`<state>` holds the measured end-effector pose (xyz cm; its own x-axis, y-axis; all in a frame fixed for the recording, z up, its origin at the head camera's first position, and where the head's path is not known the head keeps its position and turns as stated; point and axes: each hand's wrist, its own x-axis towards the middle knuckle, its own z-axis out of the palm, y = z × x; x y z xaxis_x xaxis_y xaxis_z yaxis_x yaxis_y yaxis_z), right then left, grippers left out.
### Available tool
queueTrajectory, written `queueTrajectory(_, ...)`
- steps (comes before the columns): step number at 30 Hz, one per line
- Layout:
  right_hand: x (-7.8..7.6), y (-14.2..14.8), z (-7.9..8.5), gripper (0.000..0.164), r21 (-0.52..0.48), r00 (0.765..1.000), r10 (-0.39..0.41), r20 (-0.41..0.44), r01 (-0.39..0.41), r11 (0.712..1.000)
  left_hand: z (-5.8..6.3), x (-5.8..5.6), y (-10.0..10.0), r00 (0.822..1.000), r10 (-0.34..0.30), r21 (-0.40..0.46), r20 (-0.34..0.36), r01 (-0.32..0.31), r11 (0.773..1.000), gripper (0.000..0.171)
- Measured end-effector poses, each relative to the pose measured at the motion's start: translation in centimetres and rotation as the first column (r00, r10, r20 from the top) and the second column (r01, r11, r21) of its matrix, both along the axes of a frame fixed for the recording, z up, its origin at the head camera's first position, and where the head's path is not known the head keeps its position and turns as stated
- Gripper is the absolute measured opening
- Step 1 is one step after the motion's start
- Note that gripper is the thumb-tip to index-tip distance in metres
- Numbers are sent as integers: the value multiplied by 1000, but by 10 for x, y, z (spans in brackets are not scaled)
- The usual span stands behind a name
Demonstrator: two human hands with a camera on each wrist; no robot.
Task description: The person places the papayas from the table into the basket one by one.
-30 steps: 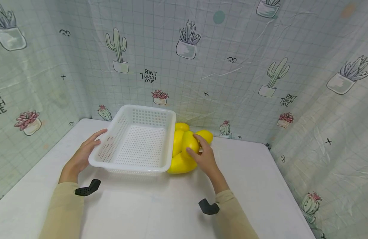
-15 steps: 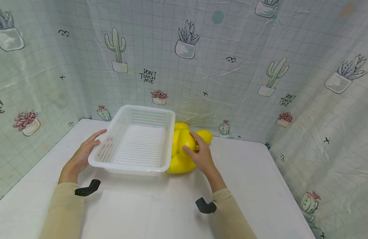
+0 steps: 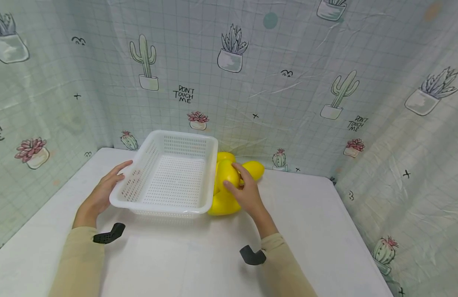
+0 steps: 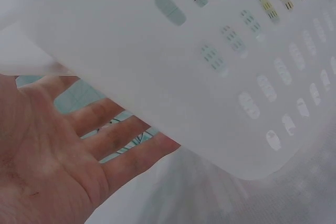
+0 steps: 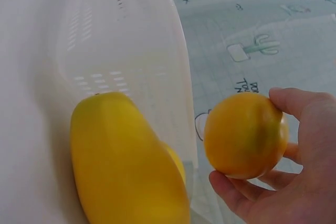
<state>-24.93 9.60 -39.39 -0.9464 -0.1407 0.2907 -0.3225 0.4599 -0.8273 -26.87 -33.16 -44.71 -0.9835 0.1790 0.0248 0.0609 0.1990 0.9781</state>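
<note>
In the head view a white slotted plastic basket (image 3: pixel 177 177) stands on the white table. My left hand (image 3: pixel 102 194) lies against its left side, fingers fairly straight; in the left wrist view the fingertips disappear behind the basket. My right hand (image 3: pixel 248 194) pinches a smooth yellow mango (image 3: pixel 228 175) between thumb and fingers, just right of the basket's rim. In the right wrist view this mango (image 5: pixel 245 136) shows end-on, apart from a large mango (image 5: pixel 123 161) lower down. Several yellow mangoes lie close together beside the basket, partly hidden by it and by my hand.
A patterned curtain (image 3: pixel 232 95) with cactus prints hangs behind the table and at both sides. Another mango (image 3: pixel 253 170) lies at the back right of the pile. The white table (image 3: pixel 307 231) reaches toward me and to the right.
My right hand has moved a little left toward the basket, carrying the held mango over the others. The left hand and the basket have stayed in place.
</note>
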Motion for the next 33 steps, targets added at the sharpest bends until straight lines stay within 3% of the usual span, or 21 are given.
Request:
queueTrajectory(9,1,-6,1,61,-11,1000,19,2,-19,1000,0,-1,1,1000,20,-5,22,-20,1000,52)
queueTrajectory(33,2,-21,4,64,7,997,74,32,-74,997,-1,0,2,1000,5,14,-1,-5,1000,50)
